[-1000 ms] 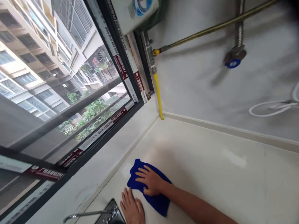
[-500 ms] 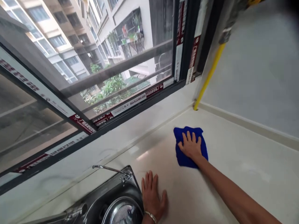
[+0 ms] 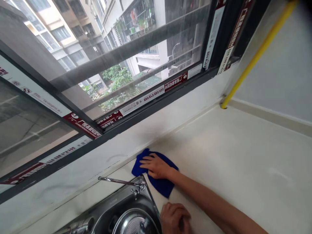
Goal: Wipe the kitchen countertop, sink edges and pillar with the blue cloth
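Note:
A blue cloth (image 3: 163, 187) lies on the pale countertop, beside the back corner of the steel sink and close to the wall below the window. My right hand (image 3: 156, 166) presses flat on top of it, fingers stretched out toward the left. Part of the cloth is hidden under the palm and forearm. My left hand (image 3: 174, 217) is low in the view beside the sink's right rim, its fingers curled in and nothing visible in them. The bottom edge of the picture cuts off its wrist.
Left of my hands is the steel sink (image 3: 112, 203) with a thin tap (image 3: 119, 180) and a round metal strainer (image 3: 136, 224). A yellow pipe (image 3: 255, 60) meets the countertop (image 3: 243, 162) in the back right corner. The dark window frame (image 3: 151, 104) runs above the back wall.
My right hand has slid the blue cloth leftward to the sink's corner, and the cloth has bunched somewhat. My left hand has gone from flat to curled and sits lower. The view has shifted slightly.

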`<state>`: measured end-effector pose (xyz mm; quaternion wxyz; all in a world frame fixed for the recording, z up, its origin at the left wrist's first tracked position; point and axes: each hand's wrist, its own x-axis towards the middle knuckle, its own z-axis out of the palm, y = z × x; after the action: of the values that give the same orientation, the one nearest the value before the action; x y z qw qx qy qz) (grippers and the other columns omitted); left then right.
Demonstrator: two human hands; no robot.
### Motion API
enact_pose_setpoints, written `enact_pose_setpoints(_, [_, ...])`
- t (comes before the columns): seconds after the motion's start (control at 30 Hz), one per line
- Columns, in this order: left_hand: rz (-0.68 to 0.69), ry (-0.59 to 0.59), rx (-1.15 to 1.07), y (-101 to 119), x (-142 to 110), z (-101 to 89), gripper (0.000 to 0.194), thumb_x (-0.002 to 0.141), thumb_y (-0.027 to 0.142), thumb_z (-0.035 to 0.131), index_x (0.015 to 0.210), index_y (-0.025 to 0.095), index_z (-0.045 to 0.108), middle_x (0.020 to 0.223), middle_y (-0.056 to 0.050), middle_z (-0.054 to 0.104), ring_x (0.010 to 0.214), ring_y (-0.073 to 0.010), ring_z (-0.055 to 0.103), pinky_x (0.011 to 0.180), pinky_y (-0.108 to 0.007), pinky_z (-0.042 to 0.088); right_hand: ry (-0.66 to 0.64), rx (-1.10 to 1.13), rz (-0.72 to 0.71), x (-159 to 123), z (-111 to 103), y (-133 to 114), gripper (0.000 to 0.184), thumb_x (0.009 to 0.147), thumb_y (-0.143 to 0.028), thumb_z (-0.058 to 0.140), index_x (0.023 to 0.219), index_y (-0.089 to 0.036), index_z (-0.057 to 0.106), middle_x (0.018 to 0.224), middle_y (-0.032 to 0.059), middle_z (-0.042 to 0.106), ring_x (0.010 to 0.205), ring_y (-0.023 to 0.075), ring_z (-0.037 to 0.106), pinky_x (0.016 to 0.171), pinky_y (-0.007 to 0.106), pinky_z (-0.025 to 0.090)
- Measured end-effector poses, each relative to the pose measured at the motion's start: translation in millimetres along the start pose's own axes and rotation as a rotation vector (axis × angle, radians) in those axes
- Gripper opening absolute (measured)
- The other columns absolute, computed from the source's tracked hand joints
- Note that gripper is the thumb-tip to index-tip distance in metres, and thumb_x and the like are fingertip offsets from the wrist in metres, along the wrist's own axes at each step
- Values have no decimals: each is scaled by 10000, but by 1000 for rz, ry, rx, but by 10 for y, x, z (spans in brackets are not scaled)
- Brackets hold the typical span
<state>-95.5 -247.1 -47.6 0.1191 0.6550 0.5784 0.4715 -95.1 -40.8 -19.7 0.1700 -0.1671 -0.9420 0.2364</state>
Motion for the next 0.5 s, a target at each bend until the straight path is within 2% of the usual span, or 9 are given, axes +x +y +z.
enact_pose_setpoints(0.17, [-133, 84, 32, -71, -104, 117, 204, 716, 136, 481, 697, 257, 644, 692, -9, 676, 666, -171, 599, 659, -340, 391, -61, 133, -132, 617, 384, -193, 455, 867, -164, 468, 1286, -264, 613, 1418, 6, 574, 1320, 150, 484, 1109, 380, 259])
enact_pose_setpoints(0.23, [-140, 92, 88, -89, -119, 118, 183, 714, 147, 497, 686, 257, 641, 652, -12, 646, 648, -178, 576, 628, -333, 376, -103, 134, -222, 817, 509, -230, 419, 873, -202, 501, 1268, -259, 626, 1419, 9, 572, 1315, 157, 492, 1101, 366, 271])
enact_pose_setpoints(0.3, [-133, 47, 87, -93, -112, 90, 202, 715, 126, 496, 698, 260, 645, 669, -3, 656, 661, -170, 583, 633, -324, 380, -94, 109, -269, 889, 553, -177, 407, 873, -237, 527, 1267, -253, 629, 1423, 17, 568, 1302, 179, 504, 1091, 375, 286])
enact_pose_setpoints(0.4, [-133, -61, 13, -71, -73, 19, 264, 728, 79, 479, 765, 268, 659, 793, 22, 713, 750, -146, 639, 719, -318, 417, -23, 65, -221, 682, 411, 109, 408, 866, -228, 520, 1254, -270, 640, 1391, 7, 597, 1231, 186, 556, 1048, 372, 334])
enact_pose_setpoints(0.5, [-117, -109, 15, -42, -28, -55, 274, 727, 63, 496, 790, 273, 660, 830, 38, 725, 790, -135, 660, 747, -304, 433, 73, -2, -62, 149, 37, 581, 422, 849, -213, 510, 1238, -285, 656, 1349, -5, 630, 1192, 191, 579, 1046, 380, 350])
